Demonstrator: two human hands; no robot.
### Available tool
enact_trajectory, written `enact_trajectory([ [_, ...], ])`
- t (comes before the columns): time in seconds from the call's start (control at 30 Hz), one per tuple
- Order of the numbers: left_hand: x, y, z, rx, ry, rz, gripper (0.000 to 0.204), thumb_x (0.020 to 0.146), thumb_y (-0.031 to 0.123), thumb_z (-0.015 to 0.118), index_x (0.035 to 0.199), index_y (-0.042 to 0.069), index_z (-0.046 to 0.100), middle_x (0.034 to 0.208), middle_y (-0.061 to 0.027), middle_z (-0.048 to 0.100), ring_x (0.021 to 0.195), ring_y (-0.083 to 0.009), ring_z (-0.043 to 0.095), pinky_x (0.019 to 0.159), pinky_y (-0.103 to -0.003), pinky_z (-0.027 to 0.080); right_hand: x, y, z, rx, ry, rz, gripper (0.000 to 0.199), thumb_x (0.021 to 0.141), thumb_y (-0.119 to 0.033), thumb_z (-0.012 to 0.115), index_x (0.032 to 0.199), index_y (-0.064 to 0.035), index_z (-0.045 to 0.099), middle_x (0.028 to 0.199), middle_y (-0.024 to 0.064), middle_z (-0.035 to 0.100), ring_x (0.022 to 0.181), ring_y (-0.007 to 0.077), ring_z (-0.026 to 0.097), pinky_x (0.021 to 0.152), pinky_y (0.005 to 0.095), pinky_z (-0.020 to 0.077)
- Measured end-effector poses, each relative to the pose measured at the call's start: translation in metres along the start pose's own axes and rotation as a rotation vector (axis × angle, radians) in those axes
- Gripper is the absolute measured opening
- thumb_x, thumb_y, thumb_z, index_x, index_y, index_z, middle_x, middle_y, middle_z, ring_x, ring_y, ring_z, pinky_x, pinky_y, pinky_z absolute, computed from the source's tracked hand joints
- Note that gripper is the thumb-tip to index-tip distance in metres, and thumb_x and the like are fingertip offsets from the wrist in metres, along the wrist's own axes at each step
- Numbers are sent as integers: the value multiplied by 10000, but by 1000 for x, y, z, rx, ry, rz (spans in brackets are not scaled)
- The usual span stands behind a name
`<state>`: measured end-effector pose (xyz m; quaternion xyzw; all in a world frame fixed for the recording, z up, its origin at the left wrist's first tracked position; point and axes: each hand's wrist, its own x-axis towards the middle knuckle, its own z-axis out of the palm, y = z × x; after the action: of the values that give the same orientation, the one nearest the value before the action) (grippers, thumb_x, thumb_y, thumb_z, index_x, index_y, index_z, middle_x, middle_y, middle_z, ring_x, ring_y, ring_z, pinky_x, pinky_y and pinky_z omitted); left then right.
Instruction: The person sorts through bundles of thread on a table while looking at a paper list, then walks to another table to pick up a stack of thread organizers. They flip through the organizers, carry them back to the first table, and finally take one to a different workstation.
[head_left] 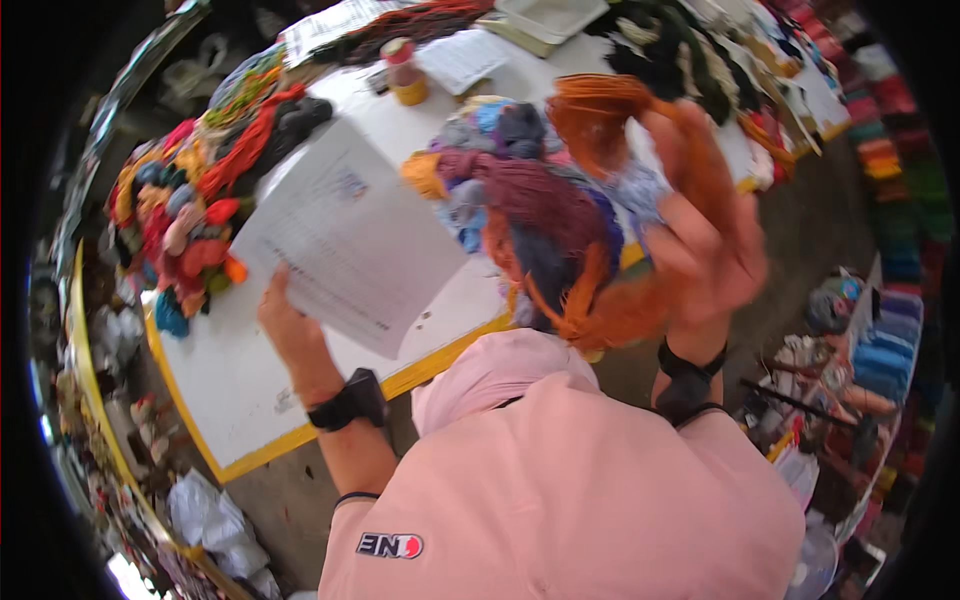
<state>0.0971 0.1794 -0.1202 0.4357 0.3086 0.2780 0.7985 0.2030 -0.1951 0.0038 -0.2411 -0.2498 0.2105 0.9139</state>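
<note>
My left hand (292,325) grips a printed white sheet of paper (350,240) by its lower left edge, tilted above the table. On the right, my right hand (708,245) is raised and blurred by motion, closed about a hank of orange yarn (598,100). The yarn loops up and to the left of the fingers, and more orange strands hang below. A pale blue bit (637,190), perhaps a tie or label, shows beside my fingers. Between my hands lies a heap of yarn hanks, with a maroon hank (540,200) on top and blue and grey ones around it.
The white table (240,400) has a yellow edge. Another heap of coloured yarn (190,225) lies at its left. Farther back are a jar (405,75), papers (462,62), a plastic tray (550,18) and dark hanks (665,50). Plastic bags (215,525) sit lower left.
</note>
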Motion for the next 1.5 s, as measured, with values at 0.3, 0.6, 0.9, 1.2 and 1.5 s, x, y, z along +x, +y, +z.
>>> enact_trajectory([
  [0.3,-2,-4,3,-29,-11,16,260,874,93,652,1056,-91,632,1009,-133,692,883,-186,660,836,-298,499,23,123,-163,-2081,147,83,528,907,-249,607,1358,-6,480,1206,173,605,1106,328,567,958,463,421],
  [0.6,0,-7,12,-25,-22,4,298,871,82,657,1110,-86,599,1040,-135,682,918,-202,661,854,-313,503,25,165,-190,-2390,55,-131,533,914,-326,582,1383,-92,489,1457,189,394,1320,375,392,1058,484,331],
  [0.9,-1,-7,21,-1,18,15,267,860,94,664,1051,-90,629,996,-136,690,883,-187,656,846,-306,490,15,179,-192,-2383,53,-152,499,877,-271,614,1344,-115,533,1443,168,404,1333,377,368,1056,491,338],
  [1.2,0,-10,31,-27,-24,9,300,884,131,657,1089,-87,623,1042,-132,676,927,-199,639,864,-318,481,12,171,-197,-2346,104,-182,498,836,-266,647,1306,-123,562,1423,155,431,1321,367,385,1060,496,336],
  [1.5,2,-12,22,91,-75,-56,446,959,213,569,1280,-88,499,1283,-151,571,1177,-258,558,1029,-381,426,30,151,-196,-2015,88,-159,433,857,-300,648,1222,-71,612,1351,182,504,1273,369,442,1061,514,318],
])
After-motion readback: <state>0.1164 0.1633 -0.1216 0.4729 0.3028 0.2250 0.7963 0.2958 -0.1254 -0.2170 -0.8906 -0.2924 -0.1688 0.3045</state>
